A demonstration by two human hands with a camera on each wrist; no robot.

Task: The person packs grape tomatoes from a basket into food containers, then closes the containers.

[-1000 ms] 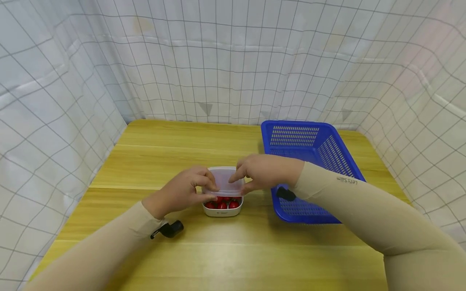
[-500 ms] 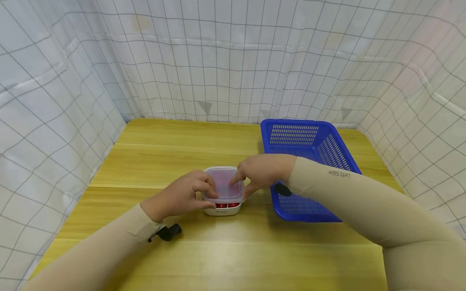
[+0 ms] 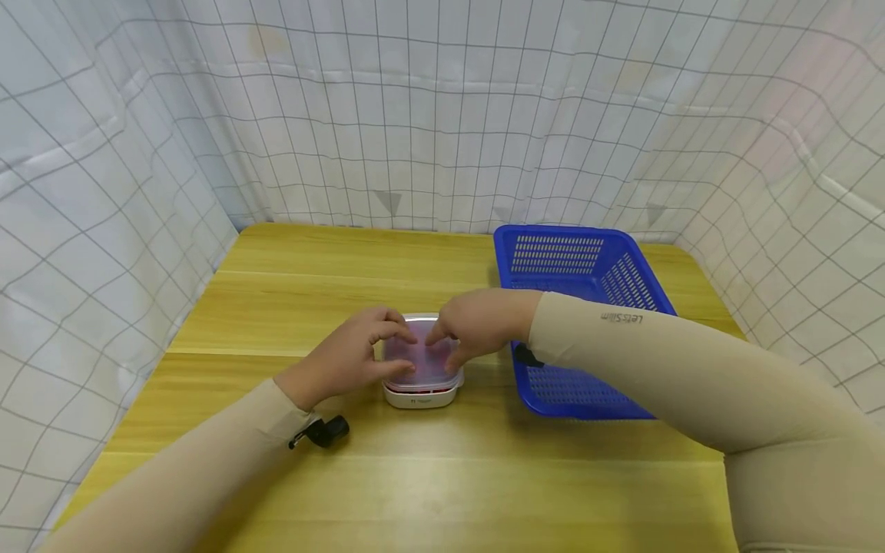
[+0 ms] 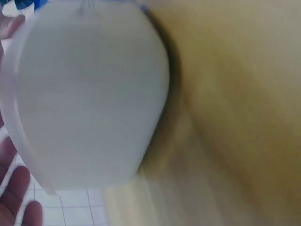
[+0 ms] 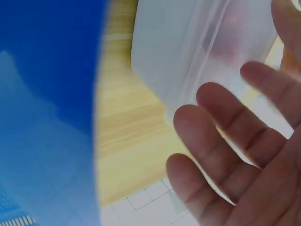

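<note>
A translucent plastic lid [image 3: 430, 372] lies over a white food container [image 3: 415, 402] on the wooden table. Red, round pieces like small tomatoes show faintly through the lid and in a thin strip at its front. My left hand [image 3: 354, 352] rests at the lid's left side, with thumb and fingers spread over it. From the right, my right hand [image 3: 478, 322] touches the top with its fingertips. The container's side [image 4: 94, 99] fills much of the left wrist view. In the right wrist view, relaxed fingers [image 5: 221, 113] extend beside the lid [image 5: 240, 42].
A blue perforated basket [image 3: 553, 238] stands right of the container, partly under my right forearm. White gridded cloth [image 3: 429, 130] hangs behind and beside the wooden table [image 3: 429, 491].
The lid has come down from a tilt to lie over the container, covering the red pieces. Both hands have shifted onto its top, and the left fingers have loosened from its front edge.
</note>
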